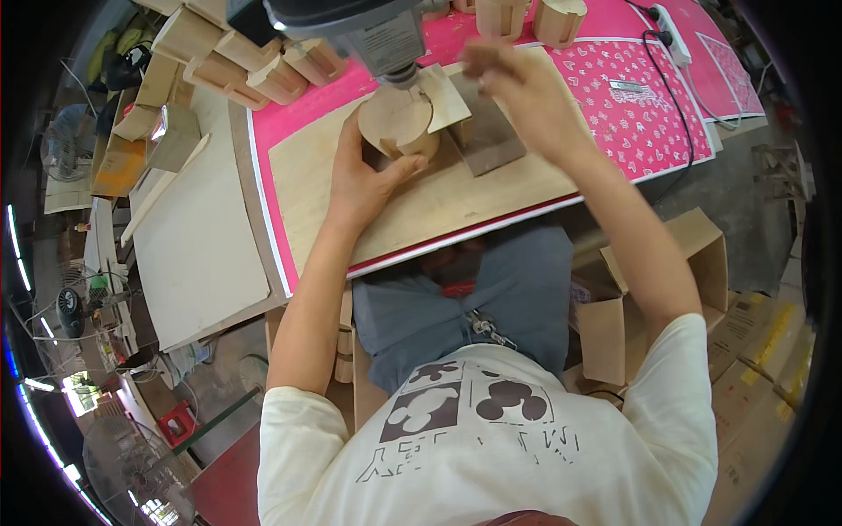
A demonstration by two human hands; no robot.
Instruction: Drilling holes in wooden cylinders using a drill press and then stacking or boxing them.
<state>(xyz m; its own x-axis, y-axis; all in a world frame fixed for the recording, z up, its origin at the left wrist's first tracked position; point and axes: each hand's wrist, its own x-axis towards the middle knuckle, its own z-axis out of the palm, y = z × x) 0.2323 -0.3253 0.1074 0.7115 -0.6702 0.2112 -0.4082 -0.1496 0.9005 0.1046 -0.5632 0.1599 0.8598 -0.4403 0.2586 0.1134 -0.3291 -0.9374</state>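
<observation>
My left hand [361, 186] is wrapped round a round, pale wooden piece [395, 116] with a notch in its near side, its thumb along the near edge. The piece sits right under the chuck [403, 75] of a grey machine head [373, 35] that looks like a drill press. A pale wooden block [445, 103] touches its right side, beside a dark flat plate [493, 149] on the plywood board [351, 250]. My right hand [535, 101] is raised above the board, right of the chuck. Motion smears its bent fingers, and I cannot make out anything in them.
Several similar wooden pieces [281, 81] stand behind and left on the pink-covered table [636, 114]. A power strip [674, 37] with black cords lies at the far right. Open cardboard boxes [693, 254] stand below right. A pale sheet [197, 254] lies on the left.
</observation>
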